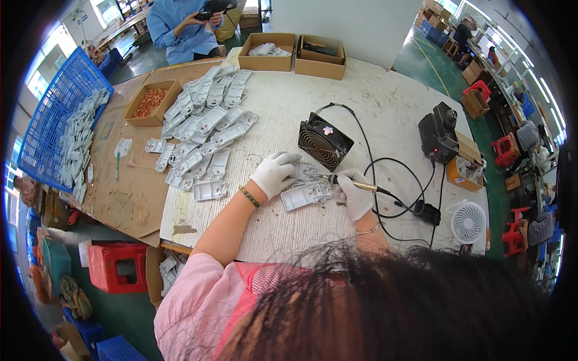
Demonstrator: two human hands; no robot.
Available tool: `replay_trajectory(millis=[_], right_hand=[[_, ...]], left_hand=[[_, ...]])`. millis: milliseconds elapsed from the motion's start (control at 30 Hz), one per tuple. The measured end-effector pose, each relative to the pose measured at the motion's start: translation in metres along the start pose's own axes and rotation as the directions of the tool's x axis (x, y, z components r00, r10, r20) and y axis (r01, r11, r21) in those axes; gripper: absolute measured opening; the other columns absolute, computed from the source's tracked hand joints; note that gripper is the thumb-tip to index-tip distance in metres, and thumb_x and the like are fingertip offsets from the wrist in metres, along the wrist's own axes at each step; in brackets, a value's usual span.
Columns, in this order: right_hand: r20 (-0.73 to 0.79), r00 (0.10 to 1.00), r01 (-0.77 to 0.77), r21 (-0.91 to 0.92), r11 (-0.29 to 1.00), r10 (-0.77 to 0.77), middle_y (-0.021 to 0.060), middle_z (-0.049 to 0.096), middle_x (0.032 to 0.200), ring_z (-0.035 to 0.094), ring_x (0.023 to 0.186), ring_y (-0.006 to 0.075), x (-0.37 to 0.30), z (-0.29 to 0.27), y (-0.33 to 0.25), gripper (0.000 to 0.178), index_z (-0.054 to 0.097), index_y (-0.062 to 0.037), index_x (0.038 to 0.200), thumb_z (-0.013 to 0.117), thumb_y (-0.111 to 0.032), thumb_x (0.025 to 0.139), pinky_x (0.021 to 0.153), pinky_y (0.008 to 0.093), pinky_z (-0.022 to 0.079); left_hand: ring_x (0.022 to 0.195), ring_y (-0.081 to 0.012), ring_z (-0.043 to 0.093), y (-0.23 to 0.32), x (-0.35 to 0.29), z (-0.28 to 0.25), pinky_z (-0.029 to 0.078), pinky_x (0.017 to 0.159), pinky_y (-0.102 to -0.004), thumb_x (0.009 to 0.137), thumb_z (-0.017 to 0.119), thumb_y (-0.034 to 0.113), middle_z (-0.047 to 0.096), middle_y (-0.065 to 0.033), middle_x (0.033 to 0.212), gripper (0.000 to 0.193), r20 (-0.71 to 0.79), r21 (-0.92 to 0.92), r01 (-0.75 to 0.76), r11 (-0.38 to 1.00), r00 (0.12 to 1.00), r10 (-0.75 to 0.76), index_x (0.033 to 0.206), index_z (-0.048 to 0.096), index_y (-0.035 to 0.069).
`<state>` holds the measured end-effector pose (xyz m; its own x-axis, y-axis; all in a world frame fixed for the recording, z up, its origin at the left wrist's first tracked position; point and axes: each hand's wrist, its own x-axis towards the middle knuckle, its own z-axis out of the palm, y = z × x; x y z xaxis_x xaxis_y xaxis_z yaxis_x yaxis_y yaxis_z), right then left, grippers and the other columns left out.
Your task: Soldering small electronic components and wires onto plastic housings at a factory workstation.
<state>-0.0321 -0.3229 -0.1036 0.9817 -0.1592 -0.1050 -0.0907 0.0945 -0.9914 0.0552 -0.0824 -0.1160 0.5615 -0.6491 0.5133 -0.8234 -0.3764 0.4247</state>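
Observation:
My left hand (pixel 276 175), in a white glove, grips the edge of a small grey plastic housing (pixel 307 171). My right hand (pixel 355 195), also gloved, is closed round the gold-coloured handle of a soldering iron (pixel 366 186). The iron's tip points left at the housing; whether it touches cannot be made out. Just below, between my hands, lies a second grey housing (pixel 298 197) with small metal parts at one end. Beyond them stands a black fan (pixel 326 141) with a round wire guard.
Left of my arm are piled grey housings (pixel 201 129), with a carton of copper-coloured pieces (pixel 150 103) behind. A blue crate (pixel 51 120) leans at the far left. A black power unit (pixel 438 135), looping cables and a white fan (pixel 468 222) stand right. Someone in blue (pixel 174 30) is across the table.

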Motion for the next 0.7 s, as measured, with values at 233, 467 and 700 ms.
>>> replay_trajectory(millis=[233, 467, 700], right_hand=[[-0.051, 0.998, -0.020, 0.161, 0.987, 0.029, -0.0019, 0.056, 0.066, 0.042, 0.049, 0.0008, 0.000, -0.001, -0.001, 0.013, 0.058, -0.0056, 0.091, 0.057, -0.018, 0.091, 0.045, 0.0157, 0.034], [-0.090, 0.995, 0.050, 0.143, 0.989, -0.037, -0.0029, 0.054, 0.067, 0.041, 0.051, -0.0007, 0.001, -0.001, 0.001, 0.015, 0.057, -0.0048, 0.089, 0.051, -0.018, 0.094, 0.044, 0.0137, 0.031], [-0.080, 0.995, 0.063, 0.125, 0.990, -0.053, -0.0021, 0.054, 0.070, 0.042, 0.053, -0.0009, -0.001, -0.002, 0.001, 0.015, 0.057, -0.0042, 0.090, 0.050, -0.016, 0.095, 0.046, 0.0132, 0.032]], left_hand=[[0.102, -0.0300, 0.056, 0.001, 0.000, -0.004, 0.048, 0.085, -0.0376, 0.074, 0.071, 0.016, 0.061, -0.0094, 0.115, 0.012, 0.086, -0.051, 0.017, 0.999, 0.996, -0.013, 0.076, 0.063, 0.006], [0.116, -0.0315, 0.049, -0.018, -0.008, -0.018, 0.036, 0.098, -0.0458, 0.081, 0.063, 0.023, 0.059, -0.0080, 0.122, 0.024, -0.338, 0.336, 0.522, 0.784, 0.844, -0.417, 0.101, 0.065, 0.009], [0.128, -0.0327, 0.037, -0.036, -0.013, -0.018, 0.027, 0.104, -0.0503, 0.084, 0.060, 0.029, 0.049, -0.0093, 0.135, 0.047, -0.347, 0.592, 0.671, 0.447, 0.713, -0.610, 0.127, 0.052, 0.012]])
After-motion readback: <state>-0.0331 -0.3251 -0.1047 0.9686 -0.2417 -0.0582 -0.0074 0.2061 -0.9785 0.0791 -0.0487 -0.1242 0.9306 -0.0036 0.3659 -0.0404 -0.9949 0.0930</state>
